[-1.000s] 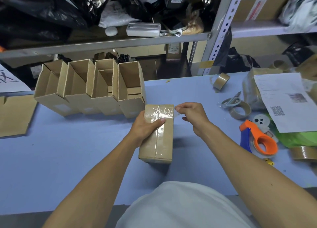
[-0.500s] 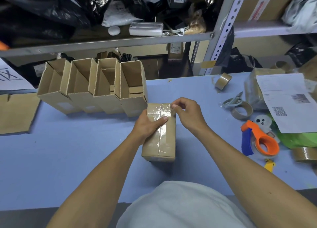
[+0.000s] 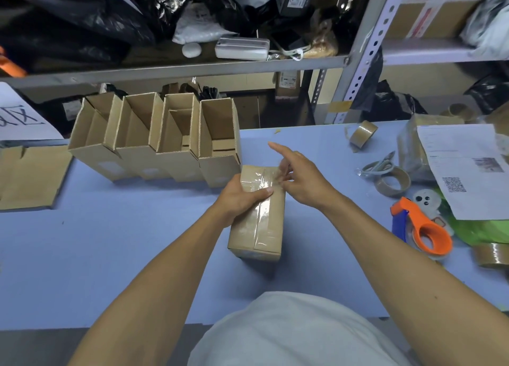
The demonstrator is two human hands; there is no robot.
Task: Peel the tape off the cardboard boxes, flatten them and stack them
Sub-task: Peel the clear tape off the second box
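While the left hand (image 3: pixel 242 197) gripped the sealed cardboard box (image 3: pixel 257 222) lying mid-bench, thumb across its clear tape (image 3: pixel 261 211), the right hand (image 3: pixel 300 181) pinched the tape's loose end at the box's far right corner, forefinger pointing away. Beyond, four opened boxes (image 3: pixel 154 139) stood in a row toward the bench's (image 3: pixel 110 255) far edge.

L hand (image 3: pixel 242 193) holds taped box (image 3: pixel 259 222); R hand (image 3: pixel 300 181) pinches tape (image 3: pixel 278 177) at far end.
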